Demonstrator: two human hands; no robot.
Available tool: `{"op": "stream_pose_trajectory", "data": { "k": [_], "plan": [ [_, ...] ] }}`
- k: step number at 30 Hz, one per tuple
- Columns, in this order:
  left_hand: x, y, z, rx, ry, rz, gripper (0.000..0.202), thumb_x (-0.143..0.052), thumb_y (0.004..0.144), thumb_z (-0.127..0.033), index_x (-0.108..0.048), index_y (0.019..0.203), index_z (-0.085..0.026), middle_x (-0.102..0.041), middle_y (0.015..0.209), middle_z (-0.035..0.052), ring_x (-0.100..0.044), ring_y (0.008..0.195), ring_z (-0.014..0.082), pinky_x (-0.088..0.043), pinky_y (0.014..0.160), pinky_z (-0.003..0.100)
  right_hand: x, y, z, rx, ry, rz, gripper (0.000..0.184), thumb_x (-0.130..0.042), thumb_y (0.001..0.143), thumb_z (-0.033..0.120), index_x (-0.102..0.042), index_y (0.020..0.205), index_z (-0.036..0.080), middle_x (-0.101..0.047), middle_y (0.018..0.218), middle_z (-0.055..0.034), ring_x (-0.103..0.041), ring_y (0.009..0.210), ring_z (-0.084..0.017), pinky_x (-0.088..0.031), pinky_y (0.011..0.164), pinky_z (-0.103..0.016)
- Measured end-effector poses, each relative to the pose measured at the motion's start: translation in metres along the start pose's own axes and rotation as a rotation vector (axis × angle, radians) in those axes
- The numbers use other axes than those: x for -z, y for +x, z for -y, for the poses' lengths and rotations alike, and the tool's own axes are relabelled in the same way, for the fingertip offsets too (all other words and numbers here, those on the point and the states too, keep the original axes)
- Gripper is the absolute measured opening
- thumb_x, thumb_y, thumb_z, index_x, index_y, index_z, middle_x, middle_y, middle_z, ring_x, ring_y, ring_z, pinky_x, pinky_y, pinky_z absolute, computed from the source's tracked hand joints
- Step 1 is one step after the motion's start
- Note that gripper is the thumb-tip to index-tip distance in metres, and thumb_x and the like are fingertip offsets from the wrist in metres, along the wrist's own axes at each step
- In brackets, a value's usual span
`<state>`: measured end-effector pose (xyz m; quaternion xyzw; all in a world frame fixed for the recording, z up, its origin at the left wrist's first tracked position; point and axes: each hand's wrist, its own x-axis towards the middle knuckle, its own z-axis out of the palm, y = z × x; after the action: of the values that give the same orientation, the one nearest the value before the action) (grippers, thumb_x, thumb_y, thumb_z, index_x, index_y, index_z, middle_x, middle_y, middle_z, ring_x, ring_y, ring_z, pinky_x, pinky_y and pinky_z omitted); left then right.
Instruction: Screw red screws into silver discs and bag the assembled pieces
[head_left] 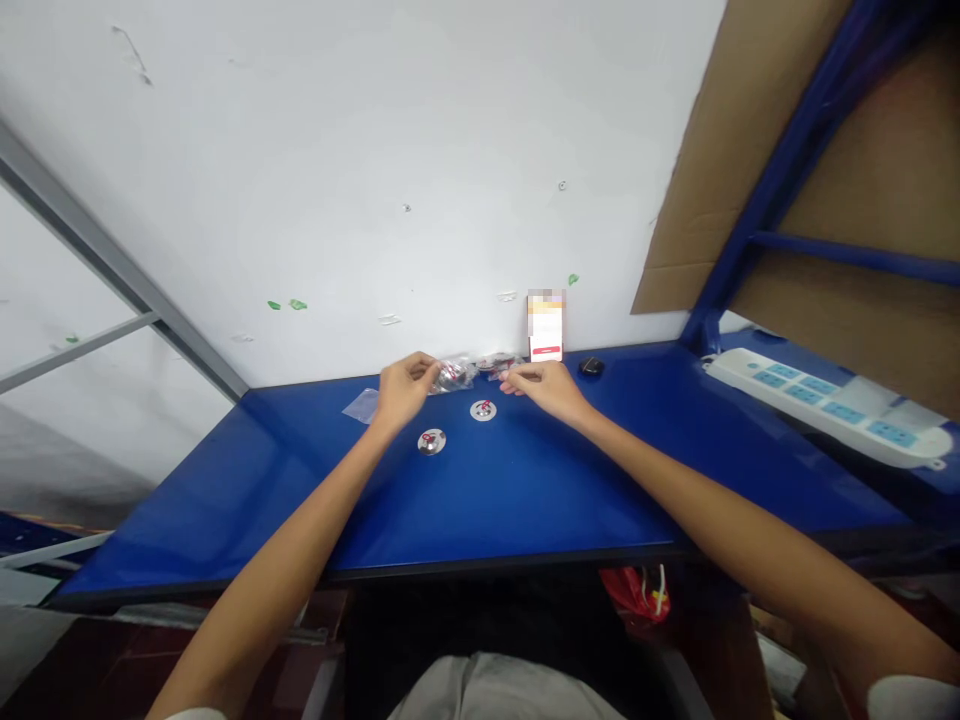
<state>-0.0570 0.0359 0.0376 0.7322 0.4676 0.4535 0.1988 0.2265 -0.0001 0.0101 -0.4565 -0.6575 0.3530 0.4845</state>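
Note:
At the back of the blue table, my left hand (405,388) pinches the left edge of a clear plastic bag (456,375) with shiny, red-marked pieces inside. My right hand (551,387) is closed at the fingertips beside a second clear bag (495,364) of similar pieces; whether it grips that bag or something small I cannot make out. Between and in front of my hands lie two round, silvery discs with red marks, one disc (484,410) nearer the bags and another disc (431,441) closer to me. A flat, empty-looking clear bag (363,405) rests by my left wrist.
A phone (546,328) with a lit screen leans against the white wall (480,150). Right of it sits a small black object (591,366). A white power strip (825,405) lies along the right side, below a blue metal frame (772,190) and cardboard. The blue table (495,510) has a dark front edge.

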Motion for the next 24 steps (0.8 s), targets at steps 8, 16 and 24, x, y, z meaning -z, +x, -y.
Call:
{"op": "stream_pose_trajectory", "data": {
  "k": [8,16,24],
  "plan": [
    [-0.010,0.048,0.018,-0.197,0.937,0.262,0.031,-0.044,0.109,-0.026,-0.072,0.118,-0.016,-0.073,0.123,0.0204,-0.069,0.120,0.0330,-0.054,0.091,0.041,0.001,-0.006,0.000,0.122,-0.261,-0.005,0.023,-0.063,0.101,0.031,-0.084,0.099,0.023,-0.084,0.087,-0.0017,-0.083,0.084,-0.022,-0.065,0.083,-0.033],
    [-0.018,0.059,0.019,-0.194,0.778,0.397,0.047,-0.049,0.106,-0.046,-0.077,0.119,-0.010,-0.073,0.128,0.0224,-0.065,0.124,0.0350,-0.050,0.108,0.045,-0.001,-0.013,0.007,0.202,-0.452,0.039,0.025,-0.062,0.098,0.021,-0.082,0.112,0.028,-0.084,0.087,0.0003,-0.081,0.083,-0.022,-0.061,0.080,-0.033],
    [0.040,0.011,0.014,-0.228,0.485,0.283,0.046,-0.045,0.107,-0.048,-0.076,0.123,-0.018,-0.077,0.126,0.0130,-0.069,0.115,0.0300,-0.051,0.105,0.041,-0.007,-0.013,0.003,0.236,-0.554,0.076,0.024,-0.063,0.097,0.021,-0.084,0.107,0.028,-0.085,0.098,-0.0013,-0.078,0.086,-0.023,-0.059,0.081,-0.035]
  ]
}}
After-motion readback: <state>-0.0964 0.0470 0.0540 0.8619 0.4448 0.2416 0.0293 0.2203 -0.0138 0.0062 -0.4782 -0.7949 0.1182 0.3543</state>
